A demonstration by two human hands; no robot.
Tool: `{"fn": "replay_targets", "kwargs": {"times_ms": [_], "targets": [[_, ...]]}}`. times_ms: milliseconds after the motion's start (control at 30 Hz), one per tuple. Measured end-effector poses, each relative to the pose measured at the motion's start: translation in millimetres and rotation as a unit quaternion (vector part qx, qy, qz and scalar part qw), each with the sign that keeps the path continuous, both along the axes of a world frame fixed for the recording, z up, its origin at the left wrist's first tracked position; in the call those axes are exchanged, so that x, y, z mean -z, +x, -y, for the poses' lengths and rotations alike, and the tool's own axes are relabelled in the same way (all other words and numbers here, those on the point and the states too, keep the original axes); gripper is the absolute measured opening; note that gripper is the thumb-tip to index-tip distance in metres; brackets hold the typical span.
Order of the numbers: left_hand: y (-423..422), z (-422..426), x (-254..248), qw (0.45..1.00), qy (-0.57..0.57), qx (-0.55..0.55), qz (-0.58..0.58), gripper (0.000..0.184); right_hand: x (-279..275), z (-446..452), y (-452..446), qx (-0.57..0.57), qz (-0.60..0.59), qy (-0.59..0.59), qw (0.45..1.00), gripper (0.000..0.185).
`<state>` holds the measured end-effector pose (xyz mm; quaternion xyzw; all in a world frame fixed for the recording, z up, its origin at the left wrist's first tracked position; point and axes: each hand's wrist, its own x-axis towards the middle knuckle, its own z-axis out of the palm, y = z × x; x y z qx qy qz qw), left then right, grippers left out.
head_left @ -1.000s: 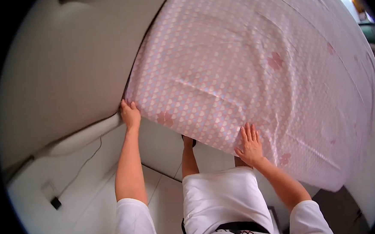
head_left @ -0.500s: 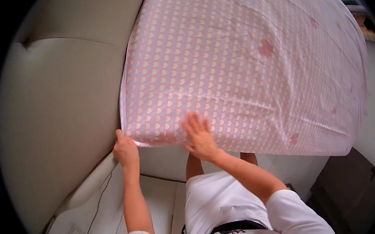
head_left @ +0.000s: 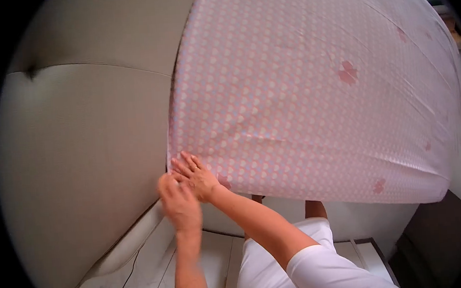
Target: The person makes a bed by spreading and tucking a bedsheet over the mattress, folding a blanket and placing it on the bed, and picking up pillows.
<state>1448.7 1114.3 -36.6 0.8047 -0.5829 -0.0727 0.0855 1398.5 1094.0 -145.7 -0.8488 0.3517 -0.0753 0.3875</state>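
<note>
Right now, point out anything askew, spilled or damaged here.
Nothing looks spilled or damaged. Only the pink sheet looks slightly off: creases run across it, clearest at picture right, so it isn't fully smooth.

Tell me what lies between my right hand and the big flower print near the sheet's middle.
In the head view, only the pink sheet, lightly creased, runs between your right hand and the flower print; no object lies there.

We note a padded beige headboard (head_left: 85, 145) at nine o'clock, pale tiled floor (head_left: 212, 257) at six, dark furniture (head_left: 444, 236) at four.
</note>
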Motion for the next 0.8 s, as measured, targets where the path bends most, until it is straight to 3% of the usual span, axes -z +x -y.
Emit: {"fn": "replay_targets", "kwargs": {"times_ms": [33,67,133,167,200,233,300,400,433,533,567,633,800], "targets": [[-13,-2,23,0.987,-0.024,0.03,-0.157,0.043,12,-6,3,0.001,-0.01,-0.163,0.987,0.066],[-29,3,42,0.995,0.054,0.056,-0.057,0.048,17,-17,4,-0.015,-0.035,-0.197,0.98,0.064],[-39,29,57,0.978,0.106,0.166,-0.061,0.056,23,-37,4,-0.045,-0.082,-0.266,0.96,0.06],[-42,54,48,0.949,0.084,0.252,-0.168,0.059,14,-37,-21,0.013,0.165,-0.006,0.986,0.057],[-36,58,59,0.95,0.08,0.252,-0.167,0.059,-4,-29,-45,-0.096,0.057,-0.005,0.994,0.055],[-22,58,82,0.972,0.11,0.191,-0.082,0.062,-18,-19,-71,-0.203,-0.055,-0.004,0.978,0.054],[1,53,109,0.978,0.173,0.083,0.077,0.071,-18,-17,-133,0.032,0.112,0.079,0.99,0.054],[26,48,99,0.98,0.194,0.04,-0.02,0.076,8,4,-232,0.161,-0.039,-0.056,0.985,0.053],[29,46,103,0.984,0.173,0.043,0.009,0.074,11,13,-259,0.234,-0.131,-0.084,0.96,0.055],[24,46,100,0.98,0.172,0.043,0.094,0.076,19,60,-317,0.381,-0.183,-0.162,0.892,0.06],[25,47,101,0.98,0.167,0.043,0.094,0.076,23,74,-318,0.382,-0.181,-0.166,0.891,0.06],[29,39,102,0.983,0.152,0.063,0.08,0.073,31,94,-321,0.466,-0.252,-0.178,0.829,0.058],[34,16,90,0.983,0.146,0.059,0.098,0.068,32,99,-311,0.505,-0.248,-0.178,0.807,0.063]]}}
